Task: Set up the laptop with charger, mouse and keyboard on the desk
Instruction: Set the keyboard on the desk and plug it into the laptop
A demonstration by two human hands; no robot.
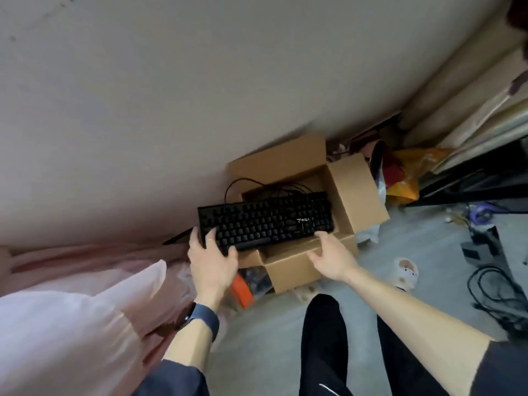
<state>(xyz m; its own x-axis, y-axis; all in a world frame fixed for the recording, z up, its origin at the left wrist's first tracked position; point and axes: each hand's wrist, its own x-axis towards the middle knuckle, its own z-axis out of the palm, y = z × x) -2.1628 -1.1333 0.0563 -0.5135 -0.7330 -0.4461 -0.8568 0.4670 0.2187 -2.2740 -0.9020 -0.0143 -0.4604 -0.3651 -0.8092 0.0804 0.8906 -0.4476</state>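
A black keyboard hovers level over an open cardboard box that stands on the floor by the wall. My left hand grips the keyboard's left end, thumb on the keys. My right hand holds its right front corner from below, fingers curled under the edge. The keyboard's black cable loops up behind it and back into the box. No laptop, charger or mouse shows.
A pink bedspread fills the lower left. Bags are piled in the corner behind the box. Black cables and a slipper lie on the grey floor at right. An orange item sits before the box.
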